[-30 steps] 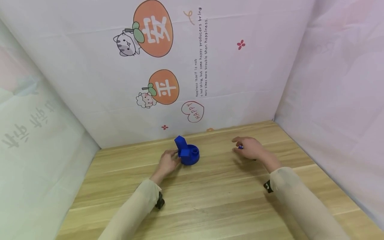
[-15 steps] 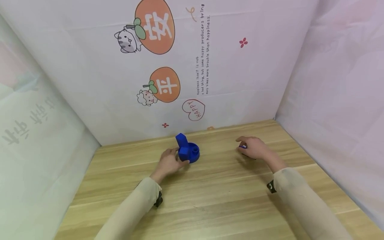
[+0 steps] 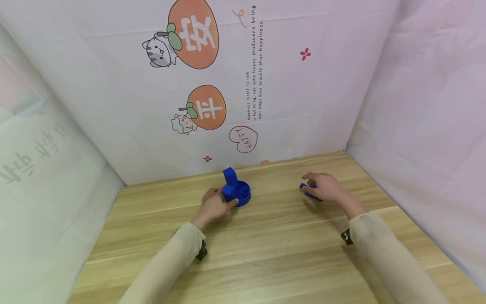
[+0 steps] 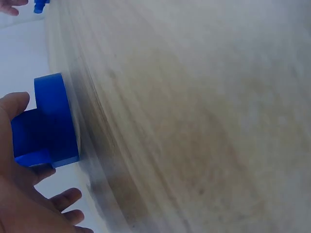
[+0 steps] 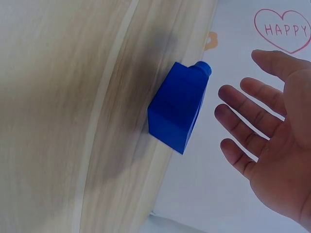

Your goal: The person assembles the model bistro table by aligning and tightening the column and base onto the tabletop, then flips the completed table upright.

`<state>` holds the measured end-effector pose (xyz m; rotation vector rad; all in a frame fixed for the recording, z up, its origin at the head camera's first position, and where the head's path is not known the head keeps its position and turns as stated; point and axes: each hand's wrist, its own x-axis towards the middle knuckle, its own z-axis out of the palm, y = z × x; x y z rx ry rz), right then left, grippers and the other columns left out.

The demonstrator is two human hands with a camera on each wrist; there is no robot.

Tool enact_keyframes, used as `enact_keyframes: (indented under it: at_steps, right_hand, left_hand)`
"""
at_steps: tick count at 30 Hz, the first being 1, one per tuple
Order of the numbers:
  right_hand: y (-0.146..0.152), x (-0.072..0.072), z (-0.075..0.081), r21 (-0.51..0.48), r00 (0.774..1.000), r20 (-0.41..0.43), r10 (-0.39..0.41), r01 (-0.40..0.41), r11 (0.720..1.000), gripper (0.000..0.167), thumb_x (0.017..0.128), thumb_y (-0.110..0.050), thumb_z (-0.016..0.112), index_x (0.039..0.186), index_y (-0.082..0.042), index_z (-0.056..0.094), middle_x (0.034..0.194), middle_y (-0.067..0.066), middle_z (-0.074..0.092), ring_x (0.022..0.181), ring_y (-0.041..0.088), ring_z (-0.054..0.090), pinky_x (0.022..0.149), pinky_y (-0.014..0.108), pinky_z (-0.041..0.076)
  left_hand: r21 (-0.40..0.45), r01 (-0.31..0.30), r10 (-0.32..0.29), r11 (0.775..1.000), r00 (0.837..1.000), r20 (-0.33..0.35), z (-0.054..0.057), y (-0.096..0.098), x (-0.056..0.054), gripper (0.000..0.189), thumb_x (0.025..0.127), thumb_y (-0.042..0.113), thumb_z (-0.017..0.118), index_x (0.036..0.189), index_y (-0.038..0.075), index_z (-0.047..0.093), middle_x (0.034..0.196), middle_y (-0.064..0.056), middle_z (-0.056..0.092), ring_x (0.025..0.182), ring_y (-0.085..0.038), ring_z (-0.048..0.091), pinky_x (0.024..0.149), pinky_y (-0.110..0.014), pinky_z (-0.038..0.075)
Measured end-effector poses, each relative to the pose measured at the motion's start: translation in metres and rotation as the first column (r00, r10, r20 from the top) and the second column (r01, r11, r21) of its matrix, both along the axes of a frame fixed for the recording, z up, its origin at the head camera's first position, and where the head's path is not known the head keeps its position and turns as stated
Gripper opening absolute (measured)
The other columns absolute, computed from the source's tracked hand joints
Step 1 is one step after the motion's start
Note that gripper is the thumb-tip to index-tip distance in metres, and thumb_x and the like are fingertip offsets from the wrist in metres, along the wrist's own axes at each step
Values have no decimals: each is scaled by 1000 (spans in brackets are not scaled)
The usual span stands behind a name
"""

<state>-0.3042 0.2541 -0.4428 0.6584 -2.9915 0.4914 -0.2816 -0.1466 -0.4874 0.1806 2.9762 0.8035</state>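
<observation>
A blue round plastic base with a raised ring inside and blocky uprights on its left side stands on the table, left of centre. My left hand grips its left side, the thumb at the near edge and the other fingers behind. In the left wrist view, thumb and index finger pinch a square block on the blue base, while the remaining fingers spread below. To the right, a smaller blue angular piece with a round knob lies on the wood. Above and beside it hovers my right hand, fingers loose and apart from it.
The wood-grain table meets a printed white cloth wall close behind both blue parts. More cloth walls rise at the left and right.
The left thumb has come round to the near side of the base, which has turned slightly. My right hand has drawn a little to the right, uncovering more of the smaller blue piece.
</observation>
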Motion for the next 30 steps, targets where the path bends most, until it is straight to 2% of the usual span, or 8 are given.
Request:
enact_keyframes:
  at_steps: [6, 12, 18, 23, 30]
  right_hand:
    - [11, -4, -1, 5, 999, 26, -19, 19, 1000, 47, 97, -29, 64, 134, -1, 58, 111, 17, 73, 104, 37, 68, 92, 54, 53]
    - [18, -3, -5, -1, 997, 51, -52, 52, 999, 46, 96, -28, 65, 133, -2, 59, 115, 19, 71, 109, 40, 63, 95, 58, 49]
    - [23, 0, -9, 41, 995, 46, -85, 83, 996, 49, 94, -30, 68, 133, -1, 59, 122, 25, 66, 115, 44, 56, 97, 61, 45]
    - [25, 2, -9, 87, 993, 56, -105, 100, 991, 55, 90, -30, 72, 133, 0, 58, 120, 26, 66, 112, 44, 58, 95, 61, 46]
    - [27, 3, -10, 119, 976, 150, -155, 138, 983, 60, 84, -28, 77, 132, 3, 58, 116, 28, 67, 104, 45, 63, 90, 61, 49]
  left_hand:
    - [74, 28, -30, 997, 999, 33, -1, -4, -6, 74, 93, 44, 64, 147, -2, 45, 149, -23, 48, 147, -37, 27, 122, -56, 14]
    - [125, 35, -43, 992, 997, 61, -1, -8, -7, 82, 91, 51, 67, 154, 6, 37, 156, -21, 40, 150, -38, 22, 123, -57, 13]
    - [147, 42, -50, 988, 997, 51, -4, -11, -10, 79, 92, 45, 67, 152, 3, 39, 152, -24, 43, 148, -39, 25, 122, -57, 19]
    - [143, 36, -46, 989, 997, 67, -7, -14, -11, 87, 88, 53, 70, 152, 4, 39, 156, -23, 36, 149, -41, 22, 121, -57, 22]
    - [170, 41, -54, 985, 996, 75, -8, -14, -12, 86, 87, 52, 71, 154, 10, 38, 157, -23, 36, 151, -41, 18, 123, -58, 19]
